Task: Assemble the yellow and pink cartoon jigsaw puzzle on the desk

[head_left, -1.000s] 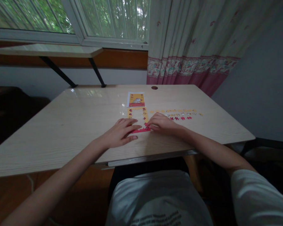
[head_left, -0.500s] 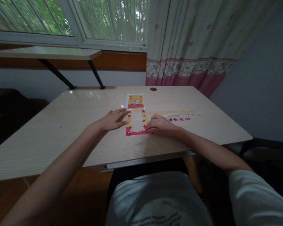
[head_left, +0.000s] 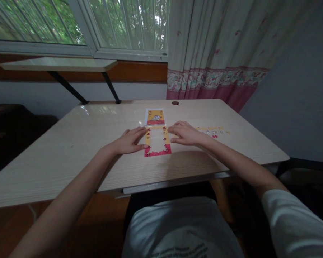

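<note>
A rectangular border of joined jigsaw pieces [head_left: 158, 153], yellow above and pink below, lies on the desk around a bare middle. My left hand [head_left: 131, 141] rests at its left edge, fingers spread, thumb on the lower left side. Along the right edge lies my right hand [head_left: 185, 133], its fingers stretched out and thumb apart, with nothing seen in it. Just beyond the border is a picture card [head_left: 155, 117] showing a white cartoon figure on yellow and red. Loose jigsaw pieces [head_left: 214, 136] in yellow, white and pink lie in rows to the right, partly hidden by my right hand.
The pale wooden desk [head_left: 97, 122] has a round hole [head_left: 175, 103] near its back edge. A raised shelf [head_left: 59, 64] on black legs stands at the back left. Behind the desk hang a window and a flowered curtain [head_left: 204, 77].
My right hand has moved up from the border's lower right corner to its right side, and its fingers have straightened. My left thumb sits lower on the left edge. The view has shifted slightly.
</note>
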`<state>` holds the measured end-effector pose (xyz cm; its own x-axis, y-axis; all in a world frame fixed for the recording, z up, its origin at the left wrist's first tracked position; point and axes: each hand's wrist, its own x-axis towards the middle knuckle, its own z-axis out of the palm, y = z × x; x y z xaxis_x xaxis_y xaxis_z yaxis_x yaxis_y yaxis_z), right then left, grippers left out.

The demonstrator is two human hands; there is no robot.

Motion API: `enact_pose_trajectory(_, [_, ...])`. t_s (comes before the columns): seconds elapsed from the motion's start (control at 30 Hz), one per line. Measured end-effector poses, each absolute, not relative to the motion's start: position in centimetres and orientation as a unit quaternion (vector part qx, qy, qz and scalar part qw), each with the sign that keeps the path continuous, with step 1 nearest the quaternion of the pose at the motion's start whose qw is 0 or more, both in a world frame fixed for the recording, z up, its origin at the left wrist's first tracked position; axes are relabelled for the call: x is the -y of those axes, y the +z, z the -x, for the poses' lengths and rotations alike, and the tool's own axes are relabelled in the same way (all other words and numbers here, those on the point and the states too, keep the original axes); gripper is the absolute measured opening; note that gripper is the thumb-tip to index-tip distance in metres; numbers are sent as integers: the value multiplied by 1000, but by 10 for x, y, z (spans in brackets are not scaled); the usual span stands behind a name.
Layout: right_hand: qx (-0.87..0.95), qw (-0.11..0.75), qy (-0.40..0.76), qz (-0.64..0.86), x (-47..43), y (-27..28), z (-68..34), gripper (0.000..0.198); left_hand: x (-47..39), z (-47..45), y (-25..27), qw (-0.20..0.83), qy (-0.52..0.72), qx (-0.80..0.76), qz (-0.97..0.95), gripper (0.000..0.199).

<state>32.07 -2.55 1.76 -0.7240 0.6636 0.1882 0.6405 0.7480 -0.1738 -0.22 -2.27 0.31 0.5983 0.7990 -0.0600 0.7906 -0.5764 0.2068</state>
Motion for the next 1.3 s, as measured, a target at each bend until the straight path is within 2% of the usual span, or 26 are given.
enact_pose_trajectory(0.17, [927, 44, 51, 370, 20, 12, -309, 92, 22, 0, 4, 101, -44, -468, -877, 112])
enact_pose_trajectory(0.3, [924, 8, 71, 375, 21, 3, -302, 102, 20, 0, 2, 91, -51, -469, -877, 115])
enact_pose_trajectory(0.97, [922, 7, 89, 378, 24, 1, -305, 106, 19, 0, -3, 69, -45, -459, -885, 112])
enact_pose_trajectory(1.3, [920, 29, 82, 382, 25, 5, -319, 98, 0, -5, 12, 96, -26, -491, -866, 97])
